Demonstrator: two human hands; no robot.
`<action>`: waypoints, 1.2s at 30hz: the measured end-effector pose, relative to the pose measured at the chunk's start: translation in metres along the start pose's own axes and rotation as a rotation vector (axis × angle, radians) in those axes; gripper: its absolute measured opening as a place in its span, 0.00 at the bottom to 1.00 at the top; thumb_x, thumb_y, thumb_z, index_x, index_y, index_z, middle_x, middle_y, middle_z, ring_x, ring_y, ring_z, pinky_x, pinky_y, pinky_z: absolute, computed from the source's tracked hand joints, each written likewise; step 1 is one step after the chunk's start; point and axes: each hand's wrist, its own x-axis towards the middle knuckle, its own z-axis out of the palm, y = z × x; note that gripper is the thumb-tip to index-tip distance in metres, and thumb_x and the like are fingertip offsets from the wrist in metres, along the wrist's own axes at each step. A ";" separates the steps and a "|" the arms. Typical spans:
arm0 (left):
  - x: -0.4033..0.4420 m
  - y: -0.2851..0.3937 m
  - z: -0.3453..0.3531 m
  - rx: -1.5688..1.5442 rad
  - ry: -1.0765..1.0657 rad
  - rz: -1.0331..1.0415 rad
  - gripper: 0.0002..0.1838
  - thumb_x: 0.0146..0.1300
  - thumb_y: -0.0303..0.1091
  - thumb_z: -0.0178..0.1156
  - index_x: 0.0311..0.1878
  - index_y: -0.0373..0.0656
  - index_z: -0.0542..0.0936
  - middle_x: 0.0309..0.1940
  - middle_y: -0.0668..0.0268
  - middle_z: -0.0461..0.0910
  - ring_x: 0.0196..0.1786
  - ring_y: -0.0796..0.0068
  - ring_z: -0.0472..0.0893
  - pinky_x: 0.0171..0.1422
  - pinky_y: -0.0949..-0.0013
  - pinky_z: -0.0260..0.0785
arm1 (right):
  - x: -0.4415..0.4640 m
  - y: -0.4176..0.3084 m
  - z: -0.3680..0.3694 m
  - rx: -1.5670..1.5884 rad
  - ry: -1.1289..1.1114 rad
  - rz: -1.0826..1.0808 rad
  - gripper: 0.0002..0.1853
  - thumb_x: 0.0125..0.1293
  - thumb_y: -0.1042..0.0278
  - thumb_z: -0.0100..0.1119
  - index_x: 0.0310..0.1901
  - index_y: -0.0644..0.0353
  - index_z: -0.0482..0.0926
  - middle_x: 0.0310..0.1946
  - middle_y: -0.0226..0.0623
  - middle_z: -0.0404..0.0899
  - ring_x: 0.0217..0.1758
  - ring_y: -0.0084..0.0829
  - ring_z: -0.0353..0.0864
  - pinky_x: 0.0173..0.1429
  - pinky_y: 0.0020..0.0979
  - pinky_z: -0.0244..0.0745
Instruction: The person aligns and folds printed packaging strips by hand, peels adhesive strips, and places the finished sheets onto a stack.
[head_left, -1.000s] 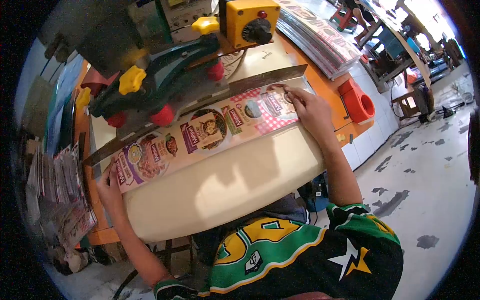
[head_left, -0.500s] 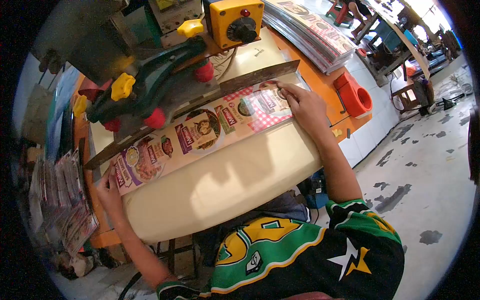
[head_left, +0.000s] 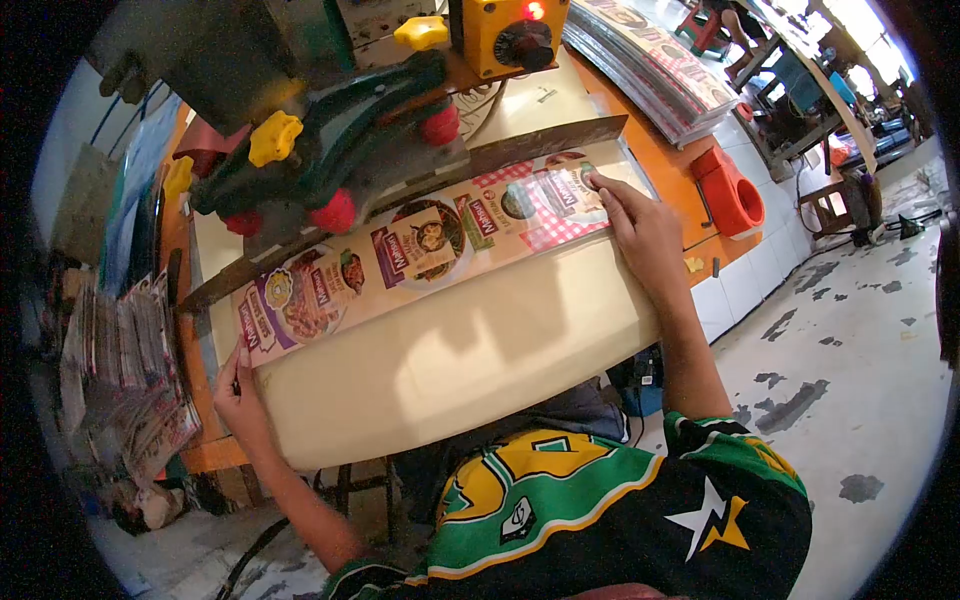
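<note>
A long printed sheet (head_left: 385, 255) with food pictures lies on a cream-coloured board (head_left: 470, 330), its far edge against a metal bar (head_left: 545, 140). At the sheet's near left corner is my left hand (head_left: 240, 395), thumb and fingers pinched on the edge. My right hand (head_left: 642, 235) pinches the sheet's right end between thumb and forefinger. Just beyond the bar stands a machine with a dark green arm (head_left: 350, 125), red knobs (head_left: 332, 211) and yellow star knobs (head_left: 275, 138). Its yellow control box (head_left: 510, 38) has a black dial and a lit red lamp.
Stacked printed sheets (head_left: 660, 75) lie at the back right of the orange table (head_left: 650, 150). A red tape dispenser-like holder (head_left: 727, 195) sits at its right edge. More printed pieces (head_left: 125, 370) are piled at left. Another person's leg (head_left: 738, 35) shows far right.
The red lamp on the control box has lit up. The view has shifted, so the scene sits further right. Both hands remain at the sheet's ends.
</note>
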 end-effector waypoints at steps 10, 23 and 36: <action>0.002 -0.014 0.002 0.043 0.004 0.012 0.22 0.76 0.44 0.55 0.61 0.36 0.82 0.55 0.54 0.84 0.57 0.65 0.80 0.66 0.62 0.68 | -0.002 -0.002 0.002 -0.022 0.035 -0.006 0.14 0.74 0.59 0.56 0.55 0.44 0.86 0.40 0.40 0.88 0.38 0.38 0.88 0.42 0.35 0.78; -0.002 0.007 0.001 0.003 -0.003 -0.073 0.24 0.76 0.46 0.56 0.61 0.34 0.81 0.55 0.53 0.84 0.57 0.66 0.80 0.66 0.63 0.68 | -0.001 -0.012 0.003 0.060 0.001 0.059 0.14 0.74 0.59 0.56 0.55 0.46 0.86 0.40 0.46 0.87 0.39 0.44 0.88 0.46 0.39 0.78; 0.001 0.006 0.001 -0.012 0.055 -0.062 0.20 0.74 0.41 0.59 0.59 0.34 0.82 0.52 0.53 0.85 0.55 0.67 0.81 0.64 0.66 0.69 | -0.001 -0.022 0.000 0.080 0.002 0.031 0.14 0.75 0.63 0.54 0.54 0.52 0.86 0.44 0.44 0.88 0.45 0.41 0.89 0.50 0.36 0.78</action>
